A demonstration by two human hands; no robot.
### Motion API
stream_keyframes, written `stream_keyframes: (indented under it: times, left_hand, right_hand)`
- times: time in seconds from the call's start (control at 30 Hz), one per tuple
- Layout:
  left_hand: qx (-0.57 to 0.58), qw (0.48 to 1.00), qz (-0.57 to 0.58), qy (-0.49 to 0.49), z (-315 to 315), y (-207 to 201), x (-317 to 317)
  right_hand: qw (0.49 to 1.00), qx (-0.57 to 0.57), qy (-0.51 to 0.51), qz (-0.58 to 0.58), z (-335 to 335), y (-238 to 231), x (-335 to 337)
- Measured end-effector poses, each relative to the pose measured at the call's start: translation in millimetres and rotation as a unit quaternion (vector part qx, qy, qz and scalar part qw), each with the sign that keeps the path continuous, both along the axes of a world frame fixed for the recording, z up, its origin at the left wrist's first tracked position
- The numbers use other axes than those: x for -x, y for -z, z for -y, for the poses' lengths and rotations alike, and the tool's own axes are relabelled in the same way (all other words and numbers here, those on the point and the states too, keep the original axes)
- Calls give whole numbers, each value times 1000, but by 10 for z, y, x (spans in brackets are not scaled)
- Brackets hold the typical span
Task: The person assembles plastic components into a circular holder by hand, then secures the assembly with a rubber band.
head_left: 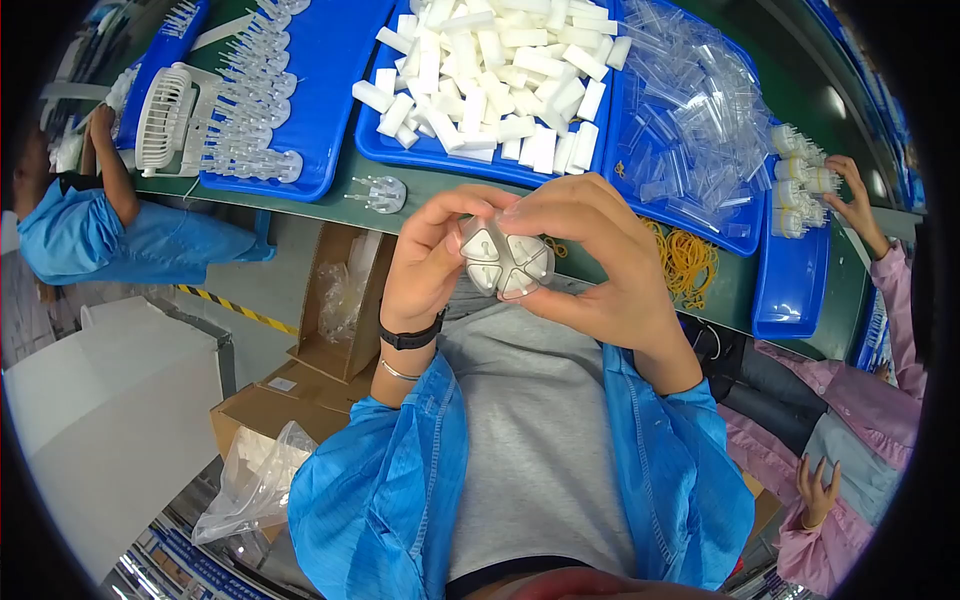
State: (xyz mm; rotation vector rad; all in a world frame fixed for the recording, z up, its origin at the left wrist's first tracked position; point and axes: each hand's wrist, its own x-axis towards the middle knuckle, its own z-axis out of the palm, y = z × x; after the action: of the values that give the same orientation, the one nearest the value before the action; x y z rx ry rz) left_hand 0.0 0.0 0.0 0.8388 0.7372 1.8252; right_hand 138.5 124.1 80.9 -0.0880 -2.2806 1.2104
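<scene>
In front of my chest I hold a round cluster of white wedge-shaped pieces in clear plastic [508, 265], its end facing up. My left hand [425, 262] grips its left side, thumb and fingers closed on it. My right hand [612, 255] wraps round the right side, fingers over the far edge and thumb at the near edge. Just beyond my left hand, a clear pronged plastic part [382, 194] lies on the green table [440, 182]. Yellow rubber bands [688, 265] lie in a heap to the right of my right hand.
Blue trays line the table: a left one [335, 90] with clear pronged parts, one with white blocks [490, 80], one with clear plastic sleeves [690, 120]. A small tray [790, 290] sits at right beneath banded bundles [800, 180]. A white fan [165, 120] stands left. Co-workers are either side.
</scene>
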Motion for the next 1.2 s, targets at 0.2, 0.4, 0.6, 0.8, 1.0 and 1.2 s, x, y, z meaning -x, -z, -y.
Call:
stream_keyframes:
  times: [0.2, 0.4, 0.6, 0.8, 1.0, 1.2]
  left_hand:
    - [7, 1000, 5, -7, 3, -28, -25]
    - [9, 1000, 4, -10, 5, -12, -11]
    - [25, 1000, -4, -15, 30, -2, -7]
    - [55, 998, 11, -17, 43, 10, -12]
    - [79, 997, -9, -18, 52, -15, 3]
    - [78, 996, -38, -38, 10, -39, -30]
  right_hand:
    - [1000, 2, 12, -12, 16, -34, 21]
    - [997, -73, -12, 27, -32, -133, 17]
    - [990, -122, -25, 71, -64, -219, 43]
    - [985, -158, -12, 65, -53, -289, 82]
    - [972, -216, -17, 87, -72, -365, 80]
    - [961, -260, -7, 90, -95, -383, 84]
